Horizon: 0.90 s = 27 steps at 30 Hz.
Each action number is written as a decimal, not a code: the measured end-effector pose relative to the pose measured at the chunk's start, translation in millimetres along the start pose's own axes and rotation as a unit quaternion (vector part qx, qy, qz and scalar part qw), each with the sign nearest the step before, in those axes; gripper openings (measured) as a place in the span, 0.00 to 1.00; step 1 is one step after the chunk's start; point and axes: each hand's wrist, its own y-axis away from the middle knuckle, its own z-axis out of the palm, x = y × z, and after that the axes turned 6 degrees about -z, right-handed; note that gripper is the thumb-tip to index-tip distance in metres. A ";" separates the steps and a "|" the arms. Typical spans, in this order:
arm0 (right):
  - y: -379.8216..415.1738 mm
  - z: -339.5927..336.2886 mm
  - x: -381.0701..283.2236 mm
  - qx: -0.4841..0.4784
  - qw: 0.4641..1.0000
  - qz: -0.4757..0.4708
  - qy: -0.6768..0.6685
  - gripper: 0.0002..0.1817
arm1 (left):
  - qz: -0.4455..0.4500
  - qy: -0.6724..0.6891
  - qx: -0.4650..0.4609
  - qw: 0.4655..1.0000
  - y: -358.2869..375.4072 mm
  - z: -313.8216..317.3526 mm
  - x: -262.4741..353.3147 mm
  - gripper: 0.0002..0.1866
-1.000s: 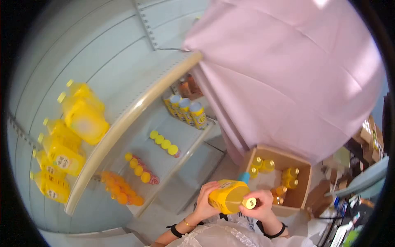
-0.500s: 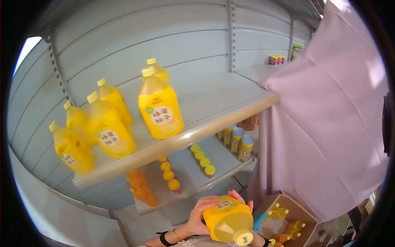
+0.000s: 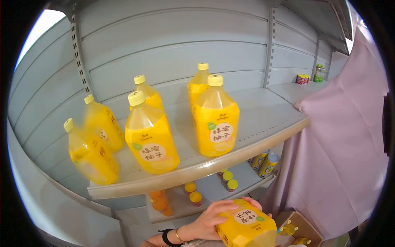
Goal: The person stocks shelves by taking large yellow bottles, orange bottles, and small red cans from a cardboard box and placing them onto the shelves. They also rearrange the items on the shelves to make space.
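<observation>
A large yellow bottle [image 3: 247,222] with a round white label lies tilted in both my hands at the bottom of the view. Its base points toward the shelf and its neck is cut off by the frame. My left hand [image 3: 212,218], with a black band and a gold bangle at the wrist, wraps the bottle's left side. Of my right hand [image 3: 254,203], only some fingers show, curled over the far side of the bottle. Ahead, several matching bottles stand upright on the shelf [image 3: 259,111], including a front right one [image 3: 216,123] and a front middle one [image 3: 151,140].
Two more bottles stand at the left, one in front [image 3: 92,156]. The shelf's front edge [image 3: 205,164] runs above a lower shelf with yellow-lidded jars [image 3: 196,198], cans [image 3: 268,165] and an orange pack [image 3: 160,202]. A cardboard box [image 3: 308,224] holds bottles. A pink cloth [image 3: 333,156] hangs right.
My view has shifted, so the shelf bottles appear larger and farther right. The held bottle has moved right and down in view, its cap leaving the frame. Both hands still hold it.
</observation>
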 end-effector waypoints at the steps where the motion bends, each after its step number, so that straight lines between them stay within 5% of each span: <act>1: -4.0 0.3 4.3 -0.040 0.999 -0.032 0.012 0.37 | 0.006 -0.019 0.001 1.000 -0.2 -1.7 1.2 0.40; 4: -18.2 2.4 7.0 -0.136 0.985 -0.100 0.045 0.35 | 0.032 -0.085 0.025 0.996 -3.8 -5.0 -0.8 0.36; 12: -114.3 29.2 -29.3 -0.178 0.975 0.041 0.127 0.34 | 0.066 -0.232 0.115 0.964 -53.2 5.3 -14.7 0.44; 22: -232.0 7.0 -115.7 -0.110 0.932 0.313 0.148 0.33 | -0.107 -0.209 0.091 0.968 -161.6 20.8 -28.1 0.55; 23: -245.4 -40.4 -95.8 -0.225 0.882 0.065 0.409 0.34 | -0.094 -0.216 0.098 0.967 -172.2 22.2 -29.7 0.54; 24: -254.1 -67.3 -86.1 -0.311 0.704 -0.193 0.608 0.36 | -0.079 -0.225 0.104 0.966 -181.2 23.5 -31.9 0.52; 25: -263.2 -59.5 -90.8 -0.313 0.704 -0.190 0.609 0.36 | -0.082 -0.224 0.106 0.965 -187.2 24.3 -34.6 0.52; 27: -291.4 -24.9 -99.1 -0.258 0.843 -0.127 0.456 0.43 | -0.103 -0.301 0.076 0.945 -194.1 24.7 -39.2 0.47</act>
